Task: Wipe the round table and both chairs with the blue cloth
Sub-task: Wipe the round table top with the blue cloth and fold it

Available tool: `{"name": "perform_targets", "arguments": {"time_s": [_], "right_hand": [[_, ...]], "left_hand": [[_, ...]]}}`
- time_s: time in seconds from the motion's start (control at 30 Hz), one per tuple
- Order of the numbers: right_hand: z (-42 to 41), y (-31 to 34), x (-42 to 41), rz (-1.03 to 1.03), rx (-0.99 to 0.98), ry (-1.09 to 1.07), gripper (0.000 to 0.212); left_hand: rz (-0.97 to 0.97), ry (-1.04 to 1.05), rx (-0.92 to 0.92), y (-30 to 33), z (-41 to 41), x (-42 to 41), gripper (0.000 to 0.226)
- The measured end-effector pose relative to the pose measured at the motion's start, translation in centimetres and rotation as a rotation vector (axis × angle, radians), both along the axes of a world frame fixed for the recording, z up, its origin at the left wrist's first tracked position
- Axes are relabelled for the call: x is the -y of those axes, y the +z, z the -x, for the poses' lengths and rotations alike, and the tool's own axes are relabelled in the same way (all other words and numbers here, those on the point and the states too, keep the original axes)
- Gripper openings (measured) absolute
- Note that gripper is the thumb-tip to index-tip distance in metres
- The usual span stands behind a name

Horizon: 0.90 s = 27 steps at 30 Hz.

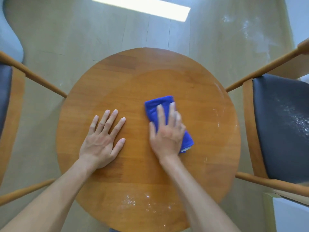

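A round wooden table [133, 76] fills the middle of the head view. On it, right of centre, lies a folded blue cloth [154, 106]. My right hand [167, 131] presses flat on the cloth with straight fingers, blurred by motion. My left hand [103, 139] rests flat on the bare wood left of centre, fingers spread. White powdery specks [143, 203] dot the table's near edge and its right rim. One wooden chair with a dark seat [284, 124] stands at the right, its seat dusted with white specks. The other chair [10, 101] is cut off at the left edge.
Pale wood-look floor [83, 30] surrounds the table, with a bright patch of light at the top. White smears mark the floor at the upper right [245, 29]. A white box-like object [291, 213] stands at the lower right corner.
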State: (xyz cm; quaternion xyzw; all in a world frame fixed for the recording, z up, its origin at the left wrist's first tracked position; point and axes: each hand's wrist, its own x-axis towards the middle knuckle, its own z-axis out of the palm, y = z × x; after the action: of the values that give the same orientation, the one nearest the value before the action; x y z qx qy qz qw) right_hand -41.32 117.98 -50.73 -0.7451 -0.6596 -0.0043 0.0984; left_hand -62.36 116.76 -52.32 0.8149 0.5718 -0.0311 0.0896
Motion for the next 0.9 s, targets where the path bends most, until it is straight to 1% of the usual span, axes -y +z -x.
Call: {"name": "perform_targets", "arguments": {"time_s": [0.07, 0.13, 0.27, 0.33, 0.37, 0.4, 0.43, 0.53, 0.63, 0.73, 0.77, 0.8, 0.83, 0.9], "right_hand": [[2.6, -0.3, 2.9, -0.002, -0.049, 0.178, 0.052], [2.9, -0.5, 5.7, -0.006, -0.065, 0.321, 0.048], [-2.1, -0.3, 7.8, -0.038, -0.06, 0.691, 0.042], [-6.0, -0.2, 7.5, -0.038, -0.015, 0.816, 0.044], [-7.8, -0.1, 7.3, -0.033, -0.004, 0.811, 0.045], [-9.4, -0.1, 7.3, -0.026, -0.004, 0.753, 0.046], [-10.7, 0.0, 7.3, -0.02, -0.003, 0.645, 0.047], [-12.2, 0.1, 7.9, -0.012, 0.037, 0.219, 0.049], [-9.9, 0.2, 8.3, 0.017, 0.043, -0.068, 0.05], [-5.5, 0.7, 7.6, 0.037, -0.062, -0.287, 0.052], [-3.8, 0.9, 7.2, 0.045, -0.088, -0.301, 0.053], [-1.9, 1.1, 6.9, 0.052, -0.091, -0.26, 0.053], [0.0, 1.3, 6.6, 0.056, -0.082, -0.181, 0.053], [4.3, 1.5, 6.4, 0.055, -0.086, -0.001, 0.053]], "left_hand": [[0.014, -0.001, 0.018, 0.3, 0.0, -0.1, 0.063], [0.026, 0.001, 0.042, 0.6, -0.1, 0.0, 0.06], [0.04, 0.021, 0.049, 1.4, -0.2, 0.1, 0.058], [0.064, 0.018, 0.037, 1.9, -0.2, 0.0, 0.06], [0.078, 0.019, 0.029, 2.3, -0.2, -0.1, 0.062], [0.09, 0.031, 0.028, 2.6, -0.1, 0.0, 0.063], [0.098, 0.057, 0.038, 2.9, -0.1, 0.2, 0.064], [0.124, 0.171, 0.07, 3.9, 0.7, 2.1, 0.067], [0.139, 0.254, 0.079, 4.7, 2.5, 4.9, 0.07], [0.136, 0.408, 0.138, 5.6, 4.2, 7.3, 0.065], [0.141, 0.461, 0.154, 5.7, 4.7, 7.9, 0.06], [0.15, 0.507, 0.171, 5.7, 5.2, 8.5, 0.053], [0.163, 0.544, 0.193, 5.6, 5.6, 8.9, 0.049], [0.189, 0.58, 0.251, 5.4, 6.3, 9.3, 0.046]]}}
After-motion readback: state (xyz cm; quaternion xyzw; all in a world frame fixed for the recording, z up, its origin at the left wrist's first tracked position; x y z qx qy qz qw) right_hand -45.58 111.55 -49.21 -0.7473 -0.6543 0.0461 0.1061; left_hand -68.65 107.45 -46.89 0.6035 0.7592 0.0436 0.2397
